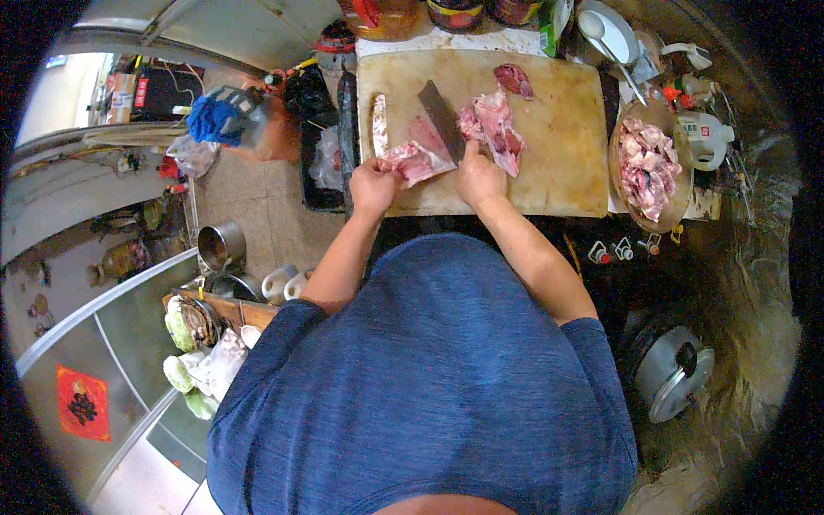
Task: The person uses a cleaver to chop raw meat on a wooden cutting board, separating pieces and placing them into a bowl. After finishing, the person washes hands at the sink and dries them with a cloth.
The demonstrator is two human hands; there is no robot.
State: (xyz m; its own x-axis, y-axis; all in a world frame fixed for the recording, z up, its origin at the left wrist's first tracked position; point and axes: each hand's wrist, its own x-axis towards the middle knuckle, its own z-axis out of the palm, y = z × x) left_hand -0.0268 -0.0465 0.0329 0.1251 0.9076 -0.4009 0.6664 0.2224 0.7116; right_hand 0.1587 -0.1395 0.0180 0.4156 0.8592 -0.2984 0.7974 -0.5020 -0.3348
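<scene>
My right hand grips the handle of a cleaver, whose broad dark blade points away from me. Left of the blade lies a flat piece of raw meat with skin; my left hand pinches its left end. Under both hands is a worn, yellowed cutting board. Just right of the cleaver sits a larger piece of raw meat. Farther back lies a small dark red piece. A narrow strip with white and brown patches rests near the board's left side; I cannot tell what it is.
A bowl of cut raw meat stands right of the board, beside a plastic jug. Behind are jars and a white bowl with a ladle. A black crate borders the left; a lidded pot sits lower right.
</scene>
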